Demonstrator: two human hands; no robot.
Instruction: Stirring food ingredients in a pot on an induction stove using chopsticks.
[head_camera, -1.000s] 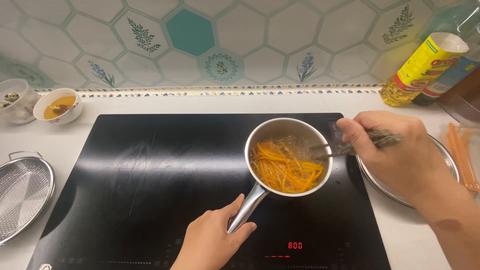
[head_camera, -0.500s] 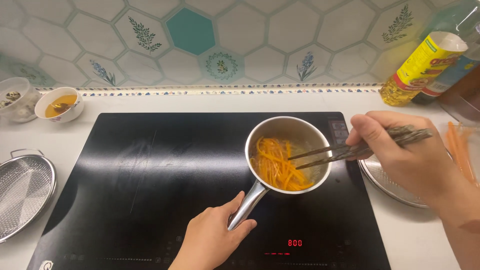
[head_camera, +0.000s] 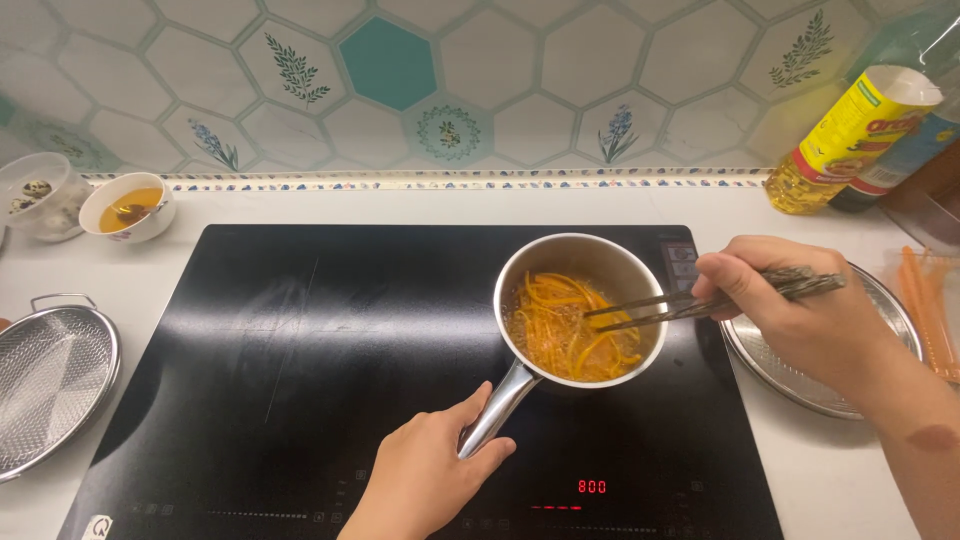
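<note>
A small steel saucepan (head_camera: 560, 258) stands on the black induction cooktop (head_camera: 300, 380), holding orange strips (head_camera: 560, 325) in bubbling oil. My left hand (head_camera: 430, 475) grips the pan's handle (head_camera: 497, 408) near the front edge. My right hand (head_camera: 800, 310) holds a pair of dark chopsticks (head_camera: 700, 300) whose tips reach over the pan's right rim into the strips.
A round metal plate (head_camera: 800, 380) lies right of the pan under my right hand. A wire-mesh strainer (head_camera: 50, 385) sits at the left. Two small bowls (head_camera: 125, 205) stand back left. An oil bottle (head_camera: 850, 140) leans at the back right, with orange sticks (head_camera: 925, 310) nearby.
My right hand has drawn back to the right and lowered the chopsticks flatter across the pan's rim. The strips have been stirred about. My left hand stays on the handle.
</note>
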